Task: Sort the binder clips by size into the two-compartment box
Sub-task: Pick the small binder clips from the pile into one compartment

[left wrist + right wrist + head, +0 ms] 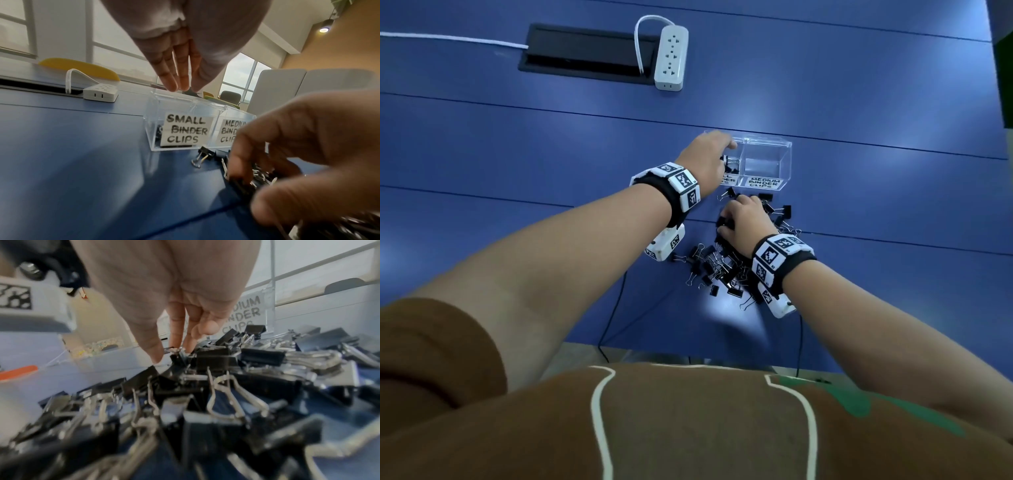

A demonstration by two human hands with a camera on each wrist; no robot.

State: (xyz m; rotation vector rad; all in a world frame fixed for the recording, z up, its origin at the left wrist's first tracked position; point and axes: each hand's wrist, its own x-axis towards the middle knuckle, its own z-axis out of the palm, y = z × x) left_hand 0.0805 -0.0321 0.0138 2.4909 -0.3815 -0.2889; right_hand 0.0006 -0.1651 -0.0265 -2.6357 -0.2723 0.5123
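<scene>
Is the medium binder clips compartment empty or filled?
Empty: the medium compartment shows only clear walls and floor in the head view.

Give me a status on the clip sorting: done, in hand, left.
Done: a few clips lie in the small compartment; the medium compartment looks empty. In hand: the left hand holds a clip over the small side; the right hand picks at the pile. Left: nearly the whole pile.

Black binder clips (726,267) with silver handles are seen on a blue table (517,154); the box (784,161) is clear, the power strip (670,58) white.
</scene>
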